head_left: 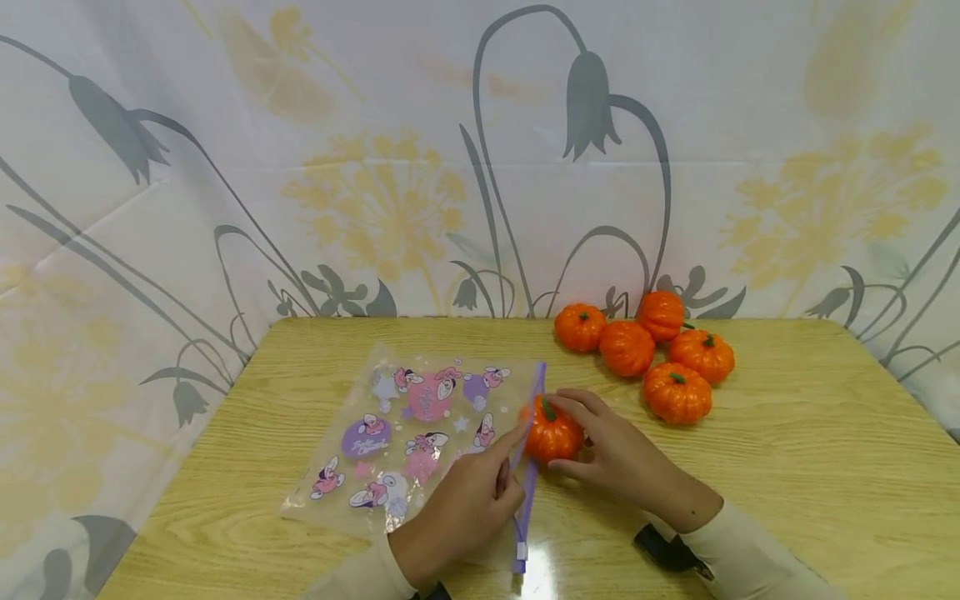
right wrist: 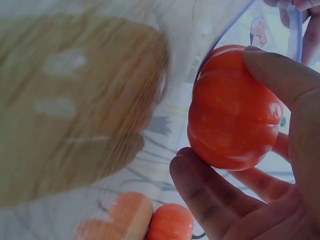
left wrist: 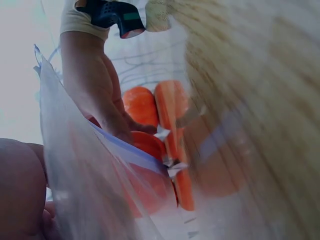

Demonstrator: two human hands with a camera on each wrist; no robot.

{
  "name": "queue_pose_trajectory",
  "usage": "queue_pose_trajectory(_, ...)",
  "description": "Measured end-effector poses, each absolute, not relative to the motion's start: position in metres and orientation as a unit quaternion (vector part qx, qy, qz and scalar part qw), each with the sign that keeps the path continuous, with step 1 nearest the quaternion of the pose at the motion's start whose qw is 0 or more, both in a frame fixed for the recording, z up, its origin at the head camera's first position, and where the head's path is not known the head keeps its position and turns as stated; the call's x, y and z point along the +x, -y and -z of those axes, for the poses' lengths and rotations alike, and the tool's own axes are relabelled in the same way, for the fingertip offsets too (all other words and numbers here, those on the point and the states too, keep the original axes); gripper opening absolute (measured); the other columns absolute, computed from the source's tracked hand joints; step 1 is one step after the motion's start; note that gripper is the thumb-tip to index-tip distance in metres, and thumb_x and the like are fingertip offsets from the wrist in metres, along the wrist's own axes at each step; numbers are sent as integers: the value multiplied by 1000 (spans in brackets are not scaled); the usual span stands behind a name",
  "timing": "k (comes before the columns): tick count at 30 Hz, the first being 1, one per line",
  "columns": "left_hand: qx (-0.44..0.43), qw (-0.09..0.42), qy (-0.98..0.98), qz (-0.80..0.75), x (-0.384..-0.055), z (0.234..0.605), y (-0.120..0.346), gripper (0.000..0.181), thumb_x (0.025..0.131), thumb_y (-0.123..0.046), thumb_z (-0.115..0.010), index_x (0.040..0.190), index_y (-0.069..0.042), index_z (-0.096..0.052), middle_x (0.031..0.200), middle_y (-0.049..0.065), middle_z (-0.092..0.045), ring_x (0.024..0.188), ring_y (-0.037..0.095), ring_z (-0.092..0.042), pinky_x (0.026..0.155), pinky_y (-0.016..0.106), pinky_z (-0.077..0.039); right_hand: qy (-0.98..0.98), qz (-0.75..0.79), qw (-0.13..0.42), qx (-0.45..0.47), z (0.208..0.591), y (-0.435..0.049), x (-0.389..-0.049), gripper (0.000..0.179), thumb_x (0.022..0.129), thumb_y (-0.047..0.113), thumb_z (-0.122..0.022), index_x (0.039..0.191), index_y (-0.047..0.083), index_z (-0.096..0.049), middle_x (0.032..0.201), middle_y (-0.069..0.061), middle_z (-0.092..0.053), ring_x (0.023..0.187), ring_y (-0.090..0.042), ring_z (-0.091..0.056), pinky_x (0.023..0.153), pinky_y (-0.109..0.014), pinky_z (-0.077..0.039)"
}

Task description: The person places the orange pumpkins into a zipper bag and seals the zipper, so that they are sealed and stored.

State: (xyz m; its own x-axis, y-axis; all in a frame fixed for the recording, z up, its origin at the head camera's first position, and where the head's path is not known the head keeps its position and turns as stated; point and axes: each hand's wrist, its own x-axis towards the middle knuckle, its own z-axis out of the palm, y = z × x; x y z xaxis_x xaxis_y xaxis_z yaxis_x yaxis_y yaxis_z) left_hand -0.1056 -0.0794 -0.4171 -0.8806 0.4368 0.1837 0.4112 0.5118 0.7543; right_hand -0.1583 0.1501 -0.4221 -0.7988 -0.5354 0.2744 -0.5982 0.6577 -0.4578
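I see the right hand [head_left: 618, 454] holding a pumpkin [head_left: 555, 433] between thumb and fingers, right at the purple-edged mouth of a clear bag [head_left: 438, 429] on the surface [head_left: 810, 467]; the left hand [head_left: 468, 508], just beside that pumpkin, grips the bag's edge

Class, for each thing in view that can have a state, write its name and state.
Zip bag: open at its purple edge
Slider: at the edge's near end
Nearest pumpkin: partly inside the bag's mouth
Other five pumpkins: outside the bag, clustered
Left grip: holding the bag's edge
Right grip: holding the nearest pumpkin
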Motion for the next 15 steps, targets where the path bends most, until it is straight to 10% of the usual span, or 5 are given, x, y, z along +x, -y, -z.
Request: queue_pose_trajectory(15, 248, -8, -869, -428, -102, 415, 79, 64, 87, -4, -56, 150, -7, -44, 63, -13, -40, 49, -6, -29, 44, 11, -28, 907, -272, 26, 319, 421, -149, -157, 78, 80, 28, -84, 148, 16, -47, 146, -13, -48, 125, -33, -59, 98, -49, -53)
